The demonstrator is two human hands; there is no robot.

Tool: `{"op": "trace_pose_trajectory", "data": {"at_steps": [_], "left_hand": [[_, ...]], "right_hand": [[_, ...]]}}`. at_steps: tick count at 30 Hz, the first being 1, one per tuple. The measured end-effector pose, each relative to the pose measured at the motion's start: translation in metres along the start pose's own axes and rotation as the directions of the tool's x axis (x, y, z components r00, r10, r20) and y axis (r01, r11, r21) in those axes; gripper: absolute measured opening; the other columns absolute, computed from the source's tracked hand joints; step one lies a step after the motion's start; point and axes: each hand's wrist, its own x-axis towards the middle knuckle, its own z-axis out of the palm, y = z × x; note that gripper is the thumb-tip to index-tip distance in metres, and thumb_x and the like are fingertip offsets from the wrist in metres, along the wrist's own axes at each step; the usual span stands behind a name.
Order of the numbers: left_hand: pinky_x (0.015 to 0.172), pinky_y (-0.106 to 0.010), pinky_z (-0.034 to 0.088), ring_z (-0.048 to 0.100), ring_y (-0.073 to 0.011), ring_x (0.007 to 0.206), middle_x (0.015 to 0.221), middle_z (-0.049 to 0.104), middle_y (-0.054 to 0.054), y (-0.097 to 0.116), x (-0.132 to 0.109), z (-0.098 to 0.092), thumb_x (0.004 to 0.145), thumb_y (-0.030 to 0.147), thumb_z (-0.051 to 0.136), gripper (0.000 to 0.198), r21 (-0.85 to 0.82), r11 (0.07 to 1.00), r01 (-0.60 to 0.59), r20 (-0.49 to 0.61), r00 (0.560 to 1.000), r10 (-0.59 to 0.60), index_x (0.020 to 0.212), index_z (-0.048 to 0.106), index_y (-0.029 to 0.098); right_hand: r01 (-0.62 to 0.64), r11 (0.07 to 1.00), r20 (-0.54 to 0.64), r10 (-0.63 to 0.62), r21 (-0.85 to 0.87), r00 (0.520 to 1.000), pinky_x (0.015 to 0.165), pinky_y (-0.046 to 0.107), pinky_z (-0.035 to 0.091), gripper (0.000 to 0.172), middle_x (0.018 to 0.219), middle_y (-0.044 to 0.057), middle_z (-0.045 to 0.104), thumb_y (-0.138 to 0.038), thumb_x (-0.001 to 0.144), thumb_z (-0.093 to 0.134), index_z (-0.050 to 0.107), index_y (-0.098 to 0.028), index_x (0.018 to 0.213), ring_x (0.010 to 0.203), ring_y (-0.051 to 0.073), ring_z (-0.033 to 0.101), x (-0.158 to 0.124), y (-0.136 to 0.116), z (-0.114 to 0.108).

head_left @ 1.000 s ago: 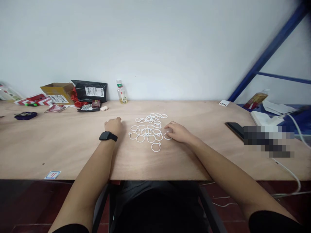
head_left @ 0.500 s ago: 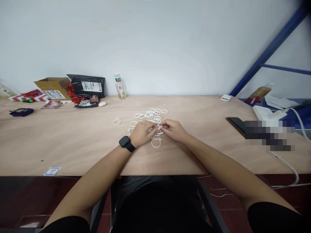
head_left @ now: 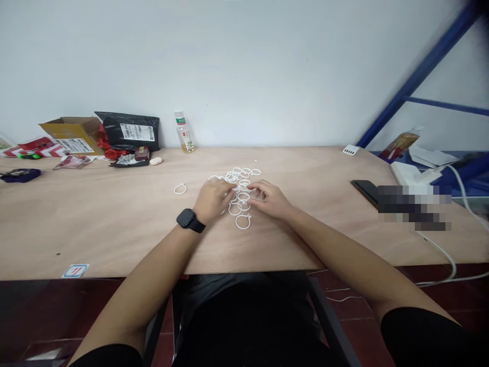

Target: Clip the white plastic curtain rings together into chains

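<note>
One ring [head_left: 180,189] lies alone; I think the pile [head_left: 234,177] still waits. My left hand [head_left: 212,200] and right hand [head_left: 270,200] touch it; I can't tell their grip.

The head camera looked forward and down over the table [head_left: 95,224]. The left hand [head_left: 213,199] and right hand [head_left: 272,200] sat near, centred.

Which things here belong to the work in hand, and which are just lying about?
In hand: pile of white rings, with the left hand and right hand at it; lone ring apart to the left.
Lying about: cardboard box, black bag, bottle, phone, white cable.
</note>
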Motion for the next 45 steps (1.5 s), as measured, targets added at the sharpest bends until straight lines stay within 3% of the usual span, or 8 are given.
{"op": "trace_pose_trajectory", "data": {"at_steps": [6, 9, 12, 15, 18, 24, 35, 45], "left_hand": [[0.086, -0.045, 0.044, 0.061, -0.0331, 0.102, 0.099, 0.073, -0.011, -0.057, -0.009, -0.034, 0.084, 0.030, 0.054, 0.030, 0.357, 0.802, 0.478, 0.036, 0.851, -0.523, 0.107, 0.070, 0.020], [0.084, -0.045, 0.046, 0.063, -0.0338, 0.100, 0.104, 0.072, -0.011, -0.075, -0.014, -0.037, 0.079, 0.033, 0.058, 0.032, 0.431, 0.683, 0.589, 0.137, 0.706, -0.695, 0.106, 0.070, 0.022], [0.080, -0.041, 0.049, 0.064, -0.0330, 0.099, 0.108, 0.071, -0.011, -0.079, -0.016, -0.034, 0.078, 0.035, 0.057, 0.030, 0.447, 0.665, 0.598, 0.188, 0.664, -0.724, 0.102, 0.071, 0.023], [0.076, -0.039, 0.049, 0.064, -0.0315, 0.095, 0.104, 0.071, -0.012, -0.074, -0.015, -0.030, 0.080, 0.038, 0.055, 0.027, 0.424, 0.688, 0.589, 0.152, 0.702, -0.695, 0.092, 0.073, 0.022], [0.079, -0.039, 0.049, 0.063, -0.0290, 0.092, 0.097, 0.070, -0.012, -0.064, -0.012, -0.025, 0.083, 0.038, 0.054, 0.028, 0.320, 0.789, 0.524, 0.001, 0.833, -0.554, 0.093, 0.072, 0.019], [0.085, -0.036, 0.047, 0.061, -0.0212, 0.089, 0.091, 0.067, -0.007, -0.017, -0.006, 0.002, 0.089, 0.034, 0.053, 0.024, -0.069, 0.991, 0.117, -0.090, 0.988, -0.123, 0.101, 0.069, 0.019], [0.089, -0.042, 0.039, 0.058, -0.0251, 0.099, 0.105, 0.069, -0.006, 0.020, -0.003, 0.037, 0.086, 0.040, 0.062, 0.026, -0.074, 0.997, 0.037, 0.152, 0.988, -0.025, 0.106, 0.069, 0.025], [0.086, -0.040, 0.034, 0.059, -0.0225, 0.094, 0.091, 0.072, -0.003, 0.023, 0.000, 0.038, 0.083, 0.034, 0.064, 0.013, -0.162, 0.980, 0.114, 0.050, 0.993, -0.108, 0.087, 0.068, 0.022]], "right_hand": [[0.098, 0.985, 0.283, -0.055, -0.141, 0.957, 0.094, 0.042, 0.046, 0.032, 0.110, 0.009, 0.064, -0.036, 0.083, 0.067, 0.067, -0.022, 0.112, 0.106, 0.025, 0.058, 0.001, 0.016, -0.004], [0.081, 0.983, 0.322, -0.025, -0.162, 0.946, 0.092, 0.040, 0.047, 0.024, 0.105, 0.009, 0.066, -0.027, 0.085, 0.064, 0.068, -0.021, 0.108, 0.102, 0.023, 0.059, 0.001, 0.016, -0.002], [0.082, 0.984, 0.329, -0.027, -0.156, 0.944, 0.089, 0.037, 0.047, 0.017, 0.100, 0.008, 0.067, -0.020, 0.086, 0.061, 0.070, -0.020, 0.100, 0.097, 0.022, 0.060, 0.001, 0.016, -0.001], [0.063, 0.986, 0.284, -0.016, -0.155, 0.959, 0.085, 0.035, 0.048, 0.016, 0.094, 0.008, 0.067, -0.013, 0.085, 0.057, 0.070, -0.018, 0.093, 0.091, 0.020, 0.061, 0.001, 0.017, -0.001], [0.011, 0.990, 0.201, 0.018, -0.142, 0.980, 0.080, 0.033, 0.048, 0.019, 0.090, 0.007, 0.067, -0.008, 0.083, 0.054, 0.069, -0.018, 0.089, 0.084, 0.019, 0.061, 0.002, 0.016, -0.002], [-0.050, 0.995, 0.057, 0.054, -0.082, 0.997, 0.077, 0.032, 0.047, 0.022, 0.090, 0.005, 0.065, -0.008, 0.082, 0.049, 0.066, -0.019, 0.088, 0.084, 0.018, 0.060, 0.003, 0.010, -0.008], [-0.140, 0.984, 0.073, 0.132, 0.108, 0.989, 0.072, 0.029, 0.048, 0.012, 0.087, 0.004, 0.065, -0.020, 0.087, 0.052, 0.061, -0.019, 0.094, 0.077, 0.015, 0.059, 0.001, -0.001, -0.002], [-0.203, 0.942, -0.011, 0.214, 0.266, 0.977, 0.075, 0.031, 0.054, 0.017, 0.095, 0.005, 0.070, -0.028, 0.085, 0.060, 0.069, -0.019, 0.096, 0.084, 0.017, 0.066, 0.003, -0.015, 0.006]]}}
